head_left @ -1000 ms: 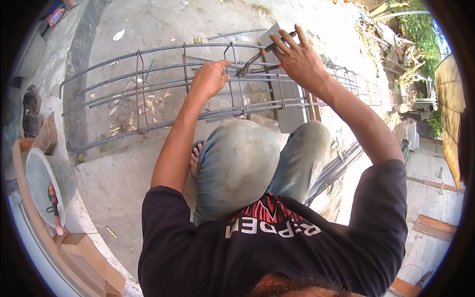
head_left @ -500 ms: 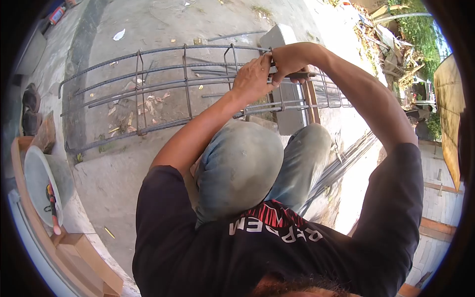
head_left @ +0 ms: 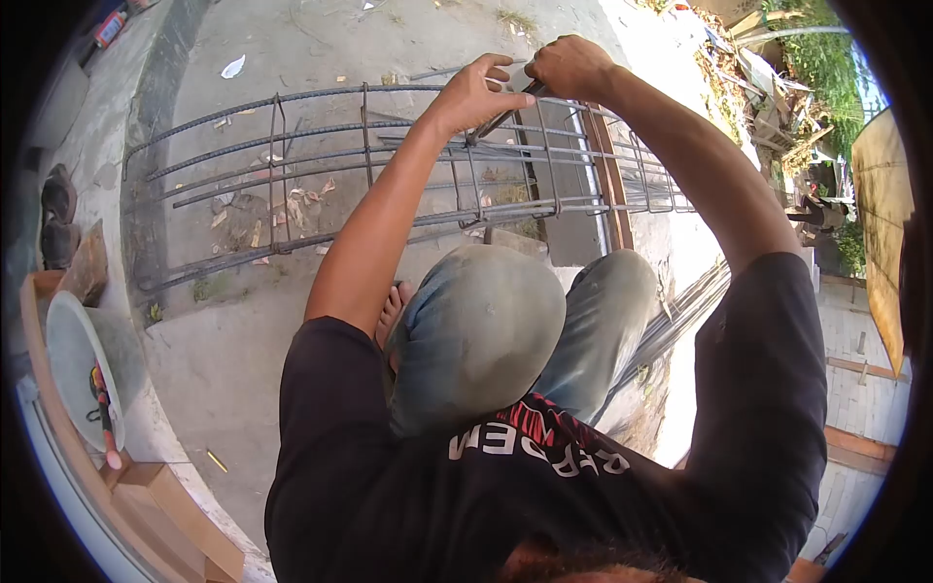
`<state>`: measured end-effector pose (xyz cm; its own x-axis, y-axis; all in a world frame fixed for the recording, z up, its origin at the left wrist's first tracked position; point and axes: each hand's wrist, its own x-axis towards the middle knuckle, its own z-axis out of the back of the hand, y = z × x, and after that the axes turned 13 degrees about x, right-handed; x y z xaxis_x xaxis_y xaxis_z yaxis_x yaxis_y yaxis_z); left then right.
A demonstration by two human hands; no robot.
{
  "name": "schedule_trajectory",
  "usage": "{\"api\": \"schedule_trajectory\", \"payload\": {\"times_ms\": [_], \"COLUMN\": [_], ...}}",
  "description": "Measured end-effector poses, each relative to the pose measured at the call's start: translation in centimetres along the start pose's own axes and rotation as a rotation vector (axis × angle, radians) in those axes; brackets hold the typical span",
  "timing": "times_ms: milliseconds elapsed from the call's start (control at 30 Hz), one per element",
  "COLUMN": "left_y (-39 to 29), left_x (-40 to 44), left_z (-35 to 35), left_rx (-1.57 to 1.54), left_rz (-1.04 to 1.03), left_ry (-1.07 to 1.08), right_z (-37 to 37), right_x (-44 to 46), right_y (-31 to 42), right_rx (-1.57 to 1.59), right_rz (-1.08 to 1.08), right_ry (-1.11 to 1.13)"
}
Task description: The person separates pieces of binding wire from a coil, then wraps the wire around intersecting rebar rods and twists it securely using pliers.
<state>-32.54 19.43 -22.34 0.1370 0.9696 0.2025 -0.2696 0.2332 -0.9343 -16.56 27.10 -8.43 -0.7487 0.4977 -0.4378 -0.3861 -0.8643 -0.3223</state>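
Note:
A long rebar cage [head_left: 367, 126], made of ribbed bars and square stirrups, lies across the ground before my knees. My right hand [head_left: 571, 70] is closed above its far top bar. From that fist a long dark metal tool [head_left: 503, 120] slants down and left into the cage, its tip near a stirrup; its exact kind is hard to make out. My left hand [head_left: 473, 94] is just left of it, thumb and fingers apart, holding nothing visible. The left thumb points toward the tool, and whether they touch is unclear.
A grey block [head_left: 573, 228] and a wooden board [head_left: 609, 185] lie under the cage's right part. Loose bars [head_left: 661, 325] lie beside my right knee. At left are a pale bucket [head_left: 73, 340] with a red-handled tool, a cardboard box [head_left: 170, 515] and shoes [head_left: 60, 219].
Both hands have lifted off the top bar and separated. My left hand has opened, moving up and left. The right has turned, the dark tool now slanting down-left. The cage has shifted slightly.

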Motion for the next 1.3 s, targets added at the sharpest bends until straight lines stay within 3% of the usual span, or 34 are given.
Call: {"api": "schedule_trajectory", "payload": {"times_ms": [33, 167, 267, 333, 400, 500, 533, 600, 667, 700, 733, 767, 800, 833, 900, 933, 1000, 1067, 1100, 1133, 1167, 1200, 1233, 1267, 1300], "left_y": [-0.8, -4.8, -4.5, -2.3, -2.3, -3.2, -4.5, -5.9, -5.6, -4.8, -4.4, -3.8, -3.3, -3.5, -3.7, -3.0, -4.7, -4.9, -4.3, -3.6, -2.6, -0.8, -1.0, -1.4, -1.9], "left_x": [-0.8, -4.3, -2.7, 0.1, 0.4, 0.4, -1.0, -3.3, -3.1, -2.0, -0.9, -0.2, 1.1, 1.0, 0.2, -0.3, -2.6, -2.5, -1.4, -0.5, 0.0, 1.7, 1.6, 1.8, 2.1], "left_z": [-0.4, -5.5, -5.9, -3.6, -1.3, -2.9, -3.1, -5.2, -6.0, -5.5, -4.3, -3.0, -1.3, -1.5, -3.1, -5.0, -6.1, -6.3, -5.9, -5.0, -4.2, -3.6, -3.3, -3.0, -2.8], "left_rx": [0.111, 0.428, 0.434, 0.293, 0.049, 0.189, 0.303, 0.336, 0.322, 0.274, 0.219, 0.159, -0.017, -0.083, -0.205, -0.006, 0.179, 0.225, 0.162, 0.095, 0.028, -0.152, -0.141, -0.125, -0.106], "left_rz": [-0.019, -0.167, -0.005, -0.046, 0.001, -0.047, -0.156, -0.044, -0.053, -0.082, -0.103, -0.114, 0.033, -0.004, -0.084, -0.156, -0.051, 0.010, -0.053, -0.108, -0.153, 0.002, 0.012, 0.013, 0.012], "left_ry": [-0.035, -0.145, -0.050, 0.169, 0.405, 0.267, 0.047, -0.080, -0.208, -0.089, 0.037, 0.169, 0.467, 0.369, 0.170, -0.106, -0.199, -0.242, -0.116, 0.010, 0.145, 0.362, 0.380, 0.397, 0.409], "right_z": [0.5, 5.0, 6.3, 3.1, 2.3, 4.8, 5.7, 7.0, 6.4, 5.9, 5.7, 4.6, 3.5, 2.6, 3.4, 5.0, 5.9, 7.4, 7.9, 5.6, 4.7, 4.2, 3.9, 3.9, 4.2], "right_x": [-0.7, -3.1, -4.3, -4.7, -4.7, -3.7, -3.4, -3.2, -4.3, -4.9, -4.8, -5.0, -5.0, -4.8, -3.5, -2.9, -1.5, -2.3, -2.7, -3.0, -3.6, -4.0, -4.4, -3.7, -3.2], "right_y": [1.0, 3.6, 5.4, 3.8, 3.9, 5.6, 5.5, 5.2, 5.4, 5.7, 6.7, 6.5, 5.4, 4.6, 4.6, 5.1, 4.1, 5.1, 5.2, 4.7, 5.0, 5.1, 5.2, 5.0, 4.1], "right_rx": [0.023, 0.705, 0.542, -0.012, -0.318, -0.085, 0.124, 0.559, 0.393, 0.308, 0.132, -0.021, -0.182, -0.341, -0.149, 0.020, 0.536, 0.593, 0.612, 0.278, 0.080, -0.122, -0.326, -0.302, -0.051], "right_rz": [-0.018, -0.470, -0.398, 0.058, 0.196, -0.156, -0.252, -0.442, -0.267, -0.179, -0.248, -0.113, 0.018, 0.143, -0.081, -0.189, -0.502, -0.489, -0.485, -0.179, -0.046, 0.082, 0.199, 0.121, -0.027], "right_ry": [0.051, 0.645, 0.509, -0.114, -0.337, 0.207, 0.369, 0.688, 0.379, 0.231, 0.227, 0.087, -0.071, -0.233, 0.090, 0.263, 0.719, 0.642, 0.606, 0.364, 0.163, -0.051, -0.269, -0.098, 0.119]}}
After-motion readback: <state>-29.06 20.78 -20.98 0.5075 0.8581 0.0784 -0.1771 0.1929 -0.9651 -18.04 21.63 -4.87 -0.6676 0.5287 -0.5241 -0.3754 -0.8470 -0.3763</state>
